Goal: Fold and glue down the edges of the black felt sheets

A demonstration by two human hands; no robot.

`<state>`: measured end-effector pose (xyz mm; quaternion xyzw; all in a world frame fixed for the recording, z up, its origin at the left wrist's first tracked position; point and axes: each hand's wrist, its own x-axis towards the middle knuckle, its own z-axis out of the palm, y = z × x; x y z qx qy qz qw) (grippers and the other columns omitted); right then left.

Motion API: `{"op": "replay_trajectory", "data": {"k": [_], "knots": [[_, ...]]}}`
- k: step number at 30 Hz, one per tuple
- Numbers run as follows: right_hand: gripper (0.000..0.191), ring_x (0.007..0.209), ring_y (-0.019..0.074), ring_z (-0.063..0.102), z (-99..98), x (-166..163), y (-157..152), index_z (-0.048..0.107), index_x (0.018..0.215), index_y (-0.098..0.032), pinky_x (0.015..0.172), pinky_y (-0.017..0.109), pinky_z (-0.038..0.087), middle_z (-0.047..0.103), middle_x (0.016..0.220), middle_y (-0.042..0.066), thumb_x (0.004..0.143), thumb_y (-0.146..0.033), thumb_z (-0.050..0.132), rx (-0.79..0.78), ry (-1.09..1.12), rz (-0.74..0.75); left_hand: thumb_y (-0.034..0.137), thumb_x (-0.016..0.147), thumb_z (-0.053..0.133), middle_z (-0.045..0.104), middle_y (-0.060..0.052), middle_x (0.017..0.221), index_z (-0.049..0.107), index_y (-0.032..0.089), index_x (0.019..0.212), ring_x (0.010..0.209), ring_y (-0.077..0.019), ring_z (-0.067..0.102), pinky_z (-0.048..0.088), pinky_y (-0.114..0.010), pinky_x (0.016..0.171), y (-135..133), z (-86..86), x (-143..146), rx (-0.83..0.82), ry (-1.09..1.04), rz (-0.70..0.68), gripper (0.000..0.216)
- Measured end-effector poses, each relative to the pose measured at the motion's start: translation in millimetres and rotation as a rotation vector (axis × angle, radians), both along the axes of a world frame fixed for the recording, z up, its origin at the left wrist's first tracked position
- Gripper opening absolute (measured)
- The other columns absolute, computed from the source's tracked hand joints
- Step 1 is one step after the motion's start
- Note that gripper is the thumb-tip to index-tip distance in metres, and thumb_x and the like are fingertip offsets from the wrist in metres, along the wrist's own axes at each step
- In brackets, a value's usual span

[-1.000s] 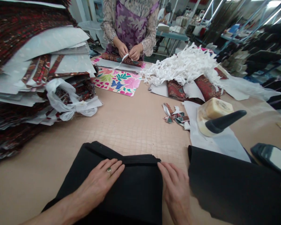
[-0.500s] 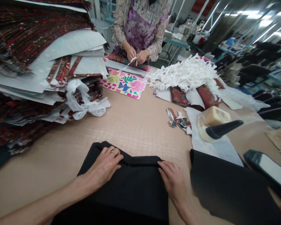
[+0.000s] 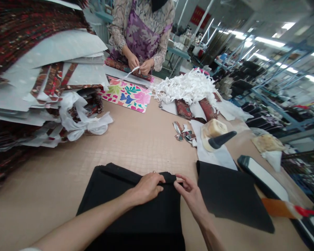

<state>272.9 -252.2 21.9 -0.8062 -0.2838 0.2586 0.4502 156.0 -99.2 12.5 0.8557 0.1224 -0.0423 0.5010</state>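
A piece of black fabric [image 3: 115,209] lies on the table in front of me, its far edge folded over in a narrow strip. My left hand [image 3: 149,188] rests on that folded edge, right of its middle, with curled fingers gripping the fold. At the fold's right corner, my right hand [image 3: 190,191] pinches the fabric between thumb and forefinger. To the right, near my right hand, lies a second black piece [image 3: 230,191] with its left edge curled up. The undersides of the fingers on my left hand are hidden.
Stacked patterned pieces [image 3: 39,45] rise at the left, tied with white strips [image 3: 81,122]. Across the table a co-worker's hands [image 3: 140,65] hold a white strip. A white strip heap [image 3: 188,85], a pot with a black-handled tool [image 3: 222,140] and a long dark object [image 3: 267,177] stand right.
My left hand has slid rightward along the fold, closer to my right hand. My right hand's fingers have shifted at the corner. The view has turned to the right.
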Motion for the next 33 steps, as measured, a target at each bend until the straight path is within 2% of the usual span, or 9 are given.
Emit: {"op": "replay_trajectory", "data": {"k": [4,6,10,14,18,20,26,30,33], "knots": [[0.037,0.088,0.0218,0.063,-9.4,-5,0,0.065,0.09,-0.015,0.082,0.036,0.048,0.068,0.09,0.008,0.073,-0.047,0.06,0.074,0.119,-0.141,0.024,0.08,0.051,0.064,-0.002,0.079,0.064,0.016,0.087,0.073,-0.0159,0.057,0.04,-0.022,0.062,7,-1.0,8,-0.085,0.036,-0.021,0.017],[0.04,0.086,0.0213,0.063,-12.0,-7,-1,0.064,0.094,-0.016,0.08,0.036,0.049,0.068,0.09,0.008,0.073,-0.049,0.059,0.107,0.164,-0.188,0.028,0.085,0.04,0.061,-0.001,0.07,0.063,0.014,0.078,0.065,-0.0145,0.054,0.037,-0.022,0.056,8,2.2,12,-0.092,0.05,-0.011,0.028],[0.045,0.081,0.0209,0.064,-13.1,-8,-2,0.064,0.097,-0.016,0.076,0.035,0.05,0.069,0.084,0.007,0.07,-0.051,0.063,0.169,0.235,-0.232,0.027,0.082,0.04,0.056,0.0,0.064,0.061,0.014,0.07,0.062,-0.0138,0.05,0.033,-0.022,0.055,3,9.3,16,-0.065,0.065,0.012,0.028],[0.046,0.084,0.0216,0.064,-13.6,-7,-2,0.064,0.098,-0.016,0.077,0.036,0.049,0.068,0.089,0.008,0.067,-0.05,0.065,0.228,0.269,-0.249,0.021,0.079,0.043,0.056,0.0,0.066,0.06,0.015,0.07,0.065,-0.0142,0.05,0.033,-0.023,0.06,-3,14.5,20,-0.045,0.054,0.013,0.02],[0.042,0.082,0.0206,0.064,-14.0,-5,-3,0.065,0.096,-0.016,0.077,0.034,0.05,0.068,0.089,0.007,0.067,-0.046,0.066,0.258,0.278,-0.253,0.028,0.083,0.04,0.055,0.0,0.065,0.059,0.014,0.07,0.063,-0.0139,0.05,0.033,-0.022,0.057,-8,16.6,28,-0.056,0.056,-0.004,0.028],[0.041,0.082,0.02,0.064,-14.6,-4,-4,0.064,0.097,-0.016,0.077,0.033,0.049,0.068,0.089,0.007,0.067,-0.044,0.067,0.267,0.285,-0.25,0.028,0.081,0.045,0.056,0.0,0.066,0.06,0.014,0.071,0.064,-0.014,0.05,0.033,-0.022,0.057,-10,16.5,29,-0.059,0.069,0.0,0.023],[0.039,0.081,0.0203,0.064,-20.1,-1,-7,0.063,0.098,-0.016,0.077,0.034,0.049,0.069,0.083,0.006,0.07,-0.044,0.065,0.291,0.353,-0.221,0.028,0.069,0.059,0.054,0.002,0.062,0.061,0.014,0.074,0.059,-0.013,0.048,0.031,-0.02,0.052,8,20.5,15,-0.1,0.171,-0.036,0.016],[0.04,0.079,0.0199,0.064,-21.4,1,-8,0.063,0.098,-0.017,0.074,0.033,0.049,0.069,0.081,0.006,0.069,-0.043,0.067,0.298,0.39,-0.208,0.038,0.079,0.049,0.053,0.001,0.063,0.063,0.014,0.077,0.058,-0.0119,0.046,0.031,-0.02,0.051,9,25.1,15,-0.103,0.188,-0.084,0.028],[0.04,0.08,0.0189,0.064,-21.7,2,-8,0.063,0.097,-0.017,0.075,0.031,0.049,0.069,0.082,0.005,0.067,-0.043,0.068,0.286,0.391,-0.212,0.032,0.081,0.047,0.051,0.001,0.06,0.063,0.014,0.072,0.057,-0.0115,0.045,0.029,-0.02,0.051,3,26.0,18,-0.047,0.197,-0.092,0.026]]}}
